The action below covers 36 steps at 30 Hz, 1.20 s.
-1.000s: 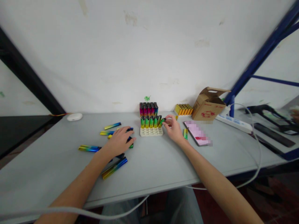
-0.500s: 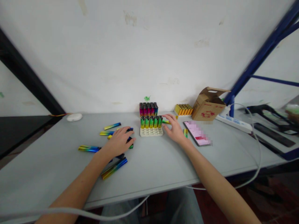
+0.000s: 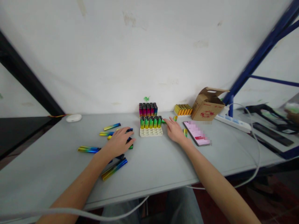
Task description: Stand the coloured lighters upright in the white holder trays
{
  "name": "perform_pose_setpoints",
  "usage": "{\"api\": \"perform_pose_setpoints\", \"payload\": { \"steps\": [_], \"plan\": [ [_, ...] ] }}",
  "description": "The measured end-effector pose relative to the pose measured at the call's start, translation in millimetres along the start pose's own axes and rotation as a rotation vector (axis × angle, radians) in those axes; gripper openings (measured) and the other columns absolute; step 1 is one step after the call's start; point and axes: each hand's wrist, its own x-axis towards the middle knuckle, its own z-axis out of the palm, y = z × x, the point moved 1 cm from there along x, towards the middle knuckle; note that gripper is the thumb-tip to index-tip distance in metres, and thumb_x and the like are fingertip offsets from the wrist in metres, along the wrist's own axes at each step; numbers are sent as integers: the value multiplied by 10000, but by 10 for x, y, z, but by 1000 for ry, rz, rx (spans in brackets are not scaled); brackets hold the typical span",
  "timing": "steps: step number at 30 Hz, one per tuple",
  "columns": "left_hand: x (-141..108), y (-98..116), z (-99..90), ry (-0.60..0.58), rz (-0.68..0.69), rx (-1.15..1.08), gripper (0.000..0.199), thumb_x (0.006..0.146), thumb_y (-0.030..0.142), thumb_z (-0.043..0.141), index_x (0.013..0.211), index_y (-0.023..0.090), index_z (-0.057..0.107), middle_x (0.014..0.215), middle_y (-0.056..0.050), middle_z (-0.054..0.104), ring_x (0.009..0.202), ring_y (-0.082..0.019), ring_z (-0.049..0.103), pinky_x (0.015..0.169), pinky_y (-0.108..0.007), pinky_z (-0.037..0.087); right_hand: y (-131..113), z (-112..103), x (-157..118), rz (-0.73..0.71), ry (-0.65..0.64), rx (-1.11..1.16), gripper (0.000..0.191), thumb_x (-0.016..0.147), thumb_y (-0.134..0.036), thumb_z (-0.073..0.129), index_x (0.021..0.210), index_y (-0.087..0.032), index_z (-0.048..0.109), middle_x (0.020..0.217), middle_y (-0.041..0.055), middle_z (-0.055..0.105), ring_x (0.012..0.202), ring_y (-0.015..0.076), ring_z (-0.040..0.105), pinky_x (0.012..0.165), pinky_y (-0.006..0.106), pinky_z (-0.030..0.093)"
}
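Nearest, a white cable (image 3: 70,211) runs across the foreground, passing in front of the left forearm. On the grey bench (image 3: 149,174), loose blue-and-yellow lighters (image 3: 115,169) lie at several angles around and partly under the left hand (image 3: 119,140), which hides some of them. Between the two hands sits a white tray (image 3: 151,133) with rows of holes; green-and-yellow lighters (image 3: 151,122) stand upright, five across, toward its back. A phone (image 3: 195,133) lies to the right of the right hand (image 3: 174,129), with a short yellow-green piece (image 3: 185,133) between them. Farther back, a block of magenta-and-blue lighters (image 3: 148,109) stands behind the tray, and a pack of yellow-orange lighters (image 3: 183,109) stands near an open cardboard box (image 3: 206,107) by the wall (image 3: 149,56).

The left grip is loosely open, fingers parted and thumb apart, above the loose lighters; whether it touches any cannot be told. The right grip is also open, fingers spread, its fingertips at a green lighter (image 3: 164,121) lying just right of the tray; contact is too small to make out.

Both forearms come up from the bottom corners and slant inward, palms down, the right hand a little farther forward than the left.
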Motion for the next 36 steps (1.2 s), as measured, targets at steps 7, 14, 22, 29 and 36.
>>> {"api": "perform_pose_setpoints", "payload": {
  "steps": [7,14,22,29,36],
  "plan": [
    [-4,3,-9,-12,3,21,444,914,415,411,1185,137,626,1333,-173,518,1218,-325,491,1040,-499,385,-76,-93,-5,83,4,-99,333,902,-214,448,1190,-194,615,1134,84,678,1060,235,605,968,362,403],
    [-6,-5,0,-6,-1,26,448,914,429,407,1178,141,626,1334,-168,518,1218,-319,486,1042,-493,380,-100,-108,-10,143,62,-180,396,874,-327,533,1206,-121,600,1105,142,667,1054,282,575,920,353,418],
    [-5,7,-13,-24,-7,25,450,914,425,403,1185,142,624,1335,-166,516,1221,-318,487,1043,-492,381,-115,-72,-34,149,42,-89,462,841,-133,474,1296,-206,514,1173,77,657,1045,225,608,825,301,464],
    [-5,-15,16,7,1,-7,445,904,429,411,1163,146,635,1318,-172,528,1207,-326,498,1038,-506,384,-105,-60,-32,231,-20,-128,337,893,-255,468,1203,-216,596,1023,125,697,951,276,645,779,351,475],
    [-6,-14,18,7,1,-3,428,904,421,417,1155,153,637,1311,-163,532,1206,-318,496,1041,-496,382,40,26,49,272,200,351,331,898,-225,396,1187,-174,547,992,121,686,906,225,638,811,361,479]
  ]
}}
